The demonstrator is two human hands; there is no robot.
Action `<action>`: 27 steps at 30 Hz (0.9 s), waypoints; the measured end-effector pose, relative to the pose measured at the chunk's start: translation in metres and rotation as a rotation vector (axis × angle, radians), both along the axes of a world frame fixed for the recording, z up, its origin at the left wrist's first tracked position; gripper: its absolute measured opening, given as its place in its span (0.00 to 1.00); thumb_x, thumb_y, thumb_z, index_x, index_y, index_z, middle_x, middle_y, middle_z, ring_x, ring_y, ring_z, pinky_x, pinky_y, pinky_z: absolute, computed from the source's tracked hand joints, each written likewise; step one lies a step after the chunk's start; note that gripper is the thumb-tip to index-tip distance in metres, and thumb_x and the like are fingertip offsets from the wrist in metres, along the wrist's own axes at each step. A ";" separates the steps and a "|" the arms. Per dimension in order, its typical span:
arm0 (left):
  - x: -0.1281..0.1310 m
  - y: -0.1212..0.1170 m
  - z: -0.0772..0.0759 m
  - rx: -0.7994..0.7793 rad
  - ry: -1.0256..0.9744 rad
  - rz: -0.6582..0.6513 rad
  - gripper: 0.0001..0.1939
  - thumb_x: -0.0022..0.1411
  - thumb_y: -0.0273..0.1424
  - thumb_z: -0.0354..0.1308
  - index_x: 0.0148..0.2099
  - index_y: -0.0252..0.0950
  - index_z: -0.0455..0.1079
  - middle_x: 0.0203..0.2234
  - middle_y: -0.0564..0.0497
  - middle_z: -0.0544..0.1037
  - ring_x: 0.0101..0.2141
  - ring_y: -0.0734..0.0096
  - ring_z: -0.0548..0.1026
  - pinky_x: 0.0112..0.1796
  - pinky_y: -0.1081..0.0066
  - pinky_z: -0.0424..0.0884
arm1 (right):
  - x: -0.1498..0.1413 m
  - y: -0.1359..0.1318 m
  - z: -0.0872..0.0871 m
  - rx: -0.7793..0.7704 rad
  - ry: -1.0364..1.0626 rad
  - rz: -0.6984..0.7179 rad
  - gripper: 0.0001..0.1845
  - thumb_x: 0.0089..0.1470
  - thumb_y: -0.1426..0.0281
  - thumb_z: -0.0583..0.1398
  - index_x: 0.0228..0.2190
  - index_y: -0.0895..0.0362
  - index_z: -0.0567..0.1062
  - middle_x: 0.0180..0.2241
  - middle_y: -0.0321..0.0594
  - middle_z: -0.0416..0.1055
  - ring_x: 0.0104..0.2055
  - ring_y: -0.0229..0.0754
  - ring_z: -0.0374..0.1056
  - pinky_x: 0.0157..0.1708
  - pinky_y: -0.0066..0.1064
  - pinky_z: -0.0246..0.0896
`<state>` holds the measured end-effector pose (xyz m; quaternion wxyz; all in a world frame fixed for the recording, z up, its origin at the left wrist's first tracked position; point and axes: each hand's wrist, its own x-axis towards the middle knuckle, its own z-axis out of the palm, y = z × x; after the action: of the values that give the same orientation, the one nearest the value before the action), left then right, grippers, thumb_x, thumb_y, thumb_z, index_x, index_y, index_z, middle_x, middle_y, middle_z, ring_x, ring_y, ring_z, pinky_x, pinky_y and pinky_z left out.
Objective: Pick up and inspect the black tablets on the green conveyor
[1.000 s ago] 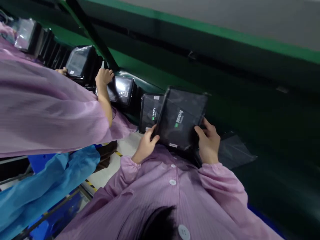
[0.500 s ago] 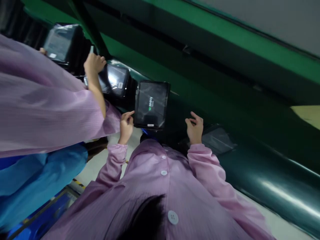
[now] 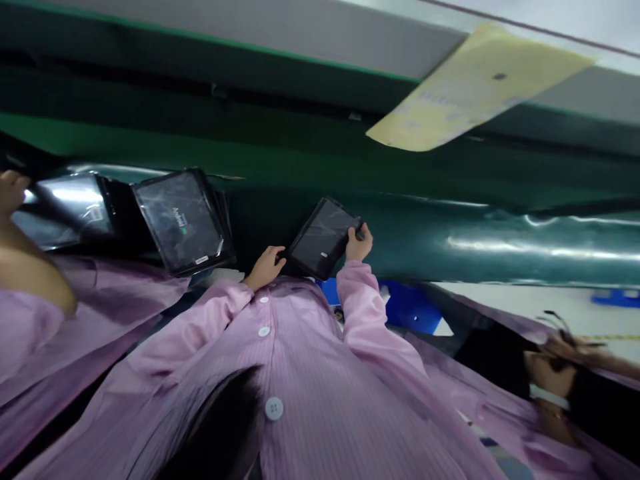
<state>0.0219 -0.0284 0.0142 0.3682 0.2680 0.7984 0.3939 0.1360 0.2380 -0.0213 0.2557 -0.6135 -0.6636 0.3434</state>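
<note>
I'm holding a bagged tablet (image 3: 323,238) over the green belt (image 3: 500,240): right hand (image 3: 359,244) pinching its far corner, left hand (image 3: 265,267) curled loosely at the near edge, touching. Better to grip both sides evenly; the plastic is probably slippery. Another tablet (image 3: 181,220) is lying just left.

The person is wearing a pale lilac smock (image 3: 320,393) of thin, finely ribbed cloth with faint vertical stripes running down it. It is closing down the front with round, flat, whitish buttons: one (image 3: 264,331) sitting high on the chest, another (image 3: 274,408) showing lower with its sewing holes visible. Long sleeves are covering both arms, and each is gathering into a snug cuff at the wrist, wrinkling there. The left hand (image 3: 266,267) and right hand (image 3: 360,245) are showing bare, wearing no gloves. A lock of dark hair (image 3: 220,433) is hanging over the smock front.
</note>
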 end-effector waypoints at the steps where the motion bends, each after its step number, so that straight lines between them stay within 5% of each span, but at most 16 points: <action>1: -0.002 0.006 -0.005 -0.025 0.009 -0.015 0.20 0.63 0.27 0.56 0.58 0.32 0.66 0.51 0.41 0.70 0.41 0.65 0.74 0.46 0.64 0.71 | 0.001 -0.004 -0.002 -0.002 0.025 -0.018 0.26 0.50 0.67 0.62 0.51 0.65 0.71 0.49 0.50 0.69 0.44 0.43 0.68 0.47 0.35 0.65; 6: -0.003 0.022 -0.012 -0.099 0.034 -0.057 0.19 0.65 0.26 0.54 0.59 0.33 0.65 0.51 0.42 0.72 0.44 0.63 0.74 0.52 0.62 0.67 | 0.007 -0.018 -0.008 -0.024 0.119 -0.097 0.21 0.51 0.63 0.64 0.44 0.63 0.73 0.44 0.48 0.72 0.39 0.42 0.69 0.45 0.36 0.66; 21: 0.000 0.014 -0.018 -0.219 0.031 -0.027 0.19 0.66 0.28 0.53 0.58 0.34 0.67 0.55 0.43 0.72 0.53 0.61 0.71 0.57 0.61 0.64 | 0.004 -0.016 -0.011 -0.154 0.266 -0.111 0.15 0.48 0.68 0.64 0.37 0.61 0.70 0.43 0.45 0.70 0.44 0.41 0.66 0.49 0.33 0.61; 27: 0.011 0.013 -0.016 -0.208 0.020 -0.045 0.17 0.65 0.32 0.48 0.54 0.36 0.68 0.52 0.43 0.75 0.54 0.59 0.72 0.57 0.60 0.66 | 0.013 -0.020 0.000 -0.115 0.289 -0.185 0.11 0.44 0.70 0.65 0.31 0.59 0.70 0.33 0.38 0.69 0.36 0.40 0.65 0.43 0.32 0.62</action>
<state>0.0332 -0.0159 -0.0022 0.3949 0.2502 0.8323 0.2977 0.1488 0.2182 -0.0213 0.3432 -0.6299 -0.5399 0.4404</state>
